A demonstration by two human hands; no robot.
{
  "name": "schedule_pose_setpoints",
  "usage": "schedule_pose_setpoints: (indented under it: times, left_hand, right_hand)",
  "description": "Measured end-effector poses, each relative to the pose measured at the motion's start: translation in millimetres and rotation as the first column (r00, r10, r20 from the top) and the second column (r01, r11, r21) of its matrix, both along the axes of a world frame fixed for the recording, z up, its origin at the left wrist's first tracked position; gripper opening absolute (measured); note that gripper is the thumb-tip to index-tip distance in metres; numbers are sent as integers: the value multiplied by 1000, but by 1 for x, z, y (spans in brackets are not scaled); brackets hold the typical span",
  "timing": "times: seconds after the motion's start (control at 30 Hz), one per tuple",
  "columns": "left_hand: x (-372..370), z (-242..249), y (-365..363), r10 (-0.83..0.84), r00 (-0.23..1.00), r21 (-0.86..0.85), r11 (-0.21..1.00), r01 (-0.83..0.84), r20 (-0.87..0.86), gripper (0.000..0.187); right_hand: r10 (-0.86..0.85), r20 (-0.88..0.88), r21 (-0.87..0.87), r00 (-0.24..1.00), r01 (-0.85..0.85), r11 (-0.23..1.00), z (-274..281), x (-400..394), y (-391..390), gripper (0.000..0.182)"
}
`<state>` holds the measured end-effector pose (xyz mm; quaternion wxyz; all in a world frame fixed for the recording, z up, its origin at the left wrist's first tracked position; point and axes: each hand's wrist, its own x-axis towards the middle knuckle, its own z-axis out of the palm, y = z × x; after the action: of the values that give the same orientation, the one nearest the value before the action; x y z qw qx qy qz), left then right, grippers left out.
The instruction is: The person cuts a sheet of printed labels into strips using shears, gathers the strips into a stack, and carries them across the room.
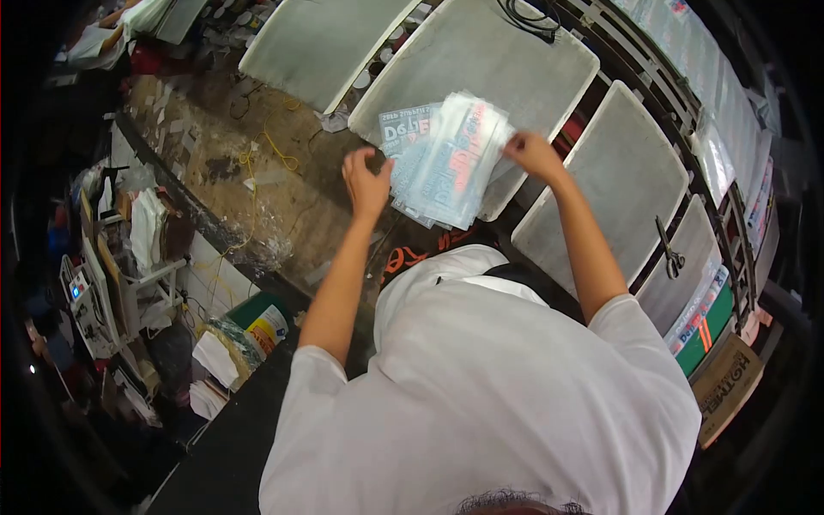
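A stack of clear printed plastic sheets [452,159] is held over the near edge of a grey mesh-covered rectangular panel [532,69]. Its right edge is pinched by the right hand [530,153]; its left edge is gripped by the left hand [367,182]. Black scissors [670,251] lie on another panel, well apart.

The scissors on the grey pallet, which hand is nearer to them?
The right hand. It holds the edge of the transfer sheets, with the scissors off to its right; the left hand is beyond the stack.

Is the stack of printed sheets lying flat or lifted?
Partly lifted: the right hand raises the top printed sheets at one edge, left hand beside them; the lower ones lie flat on the platen.
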<state>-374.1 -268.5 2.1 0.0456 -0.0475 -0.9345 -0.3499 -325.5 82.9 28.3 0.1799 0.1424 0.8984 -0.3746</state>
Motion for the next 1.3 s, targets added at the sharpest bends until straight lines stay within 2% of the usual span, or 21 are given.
schedule_pose_setpoints:
  times: [0.07,0.1,0.2,0.3,0.37,0.4,0.47,0.5,0.53,0.57,0.6,0.8,0.9,0.93,0.97,1.0,1.03,1.07,1.13,1.17,1.3]
  left_hand:
    - [-47,2,5,-140,990,-18,990,140,2,43]
    - [-67,1,10,-274,962,-38,961,273,-6,43]
    - [-113,-17,26,-326,940,-150,929,339,103,48]
    - [-130,-9,40,-360,909,-200,895,400,209,40]
    - [-136,-12,39,-408,877,-223,857,464,254,34]
    - [-135,-20,34,-479,852,-232,822,520,213,30]
    - [-134,-27,29,-575,800,-236,765,600,170,27]
    - [-132,-28,26,-580,776,-137,772,621,246,25]
    - [-129,-30,21,-586,744,-37,777,628,322,23]
    - [-123,-32,17,-610,725,-26,759,650,318,23]
    - [-116,-36,12,-581,742,56,798,600,333,23]
    - [-92,-33,-10,-595,711,218,802,557,375,22]
    - [-82,-38,-28,-318,796,213,947,241,515,40]
    - [-80,-34,-34,-336,791,219,941,258,511,40]
    - [-77,-31,-41,-267,582,308,951,29,768,47]
    - [-75,-29,-46,-232,281,296,931,-214,931,55]
    - [-69,-44,-51,-343,182,383,876,-293,922,58]
    - [-65,-60,-54,-349,180,388,876,-287,920,58]
    - [-61,-60,-49,-641,3,586,700,-408,767,51]
    - [-58,-62,-43,-629,-15,576,721,-385,777,41]
    - [-49,-28,-21,-675,43,611,638,-469,737,41]
  right_hand:
    - [166,366,-222,916,-87,971,13,33,-13,49]
    - [247,413,-312,877,-119,943,7,51,-22,47]
    - [128,541,-393,832,116,912,-7,100,-55,43]
    - [5,560,-318,828,209,925,-17,126,-87,46]
    - [-330,641,-414,693,674,612,-40,140,-110,57]
    - [-358,639,-412,681,696,589,-46,142,-119,57]
    - [-530,670,-466,520,850,246,-56,143,-138,64]
    - [-563,701,-485,438,871,73,-66,144,-146,56]
    - [-581,699,-480,415,876,48,-69,143,-155,56]
    - [-584,708,-537,396,840,-81,-72,141,-163,52]
    - [-586,713,-587,384,785,-200,-71,139,-171,49]
    - [-716,594,-580,367,812,-65,-51,111,-215,41]
    - [-750,568,-570,338,820,-61,-43,104,-225,39]
    - [-759,574,-559,308,825,-88,-45,105,-226,39]
    - [-767,569,-560,296,823,-98,-48,102,-226,39]
    - [-747,627,-573,222,781,-249,-60,101,-226,39]
    - [-712,684,-572,156,721,-392,-66,101,-226,40]
    - [-717,680,-574,151,718,-394,-72,102,-227,40]
    - [-757,624,-661,194,649,-378,-72,97,-227,41]
    - [-759,622,-663,194,646,-378,-71,98,-224,41]
    - [-738,637,-646,223,677,-353,-43,94,-210,40]
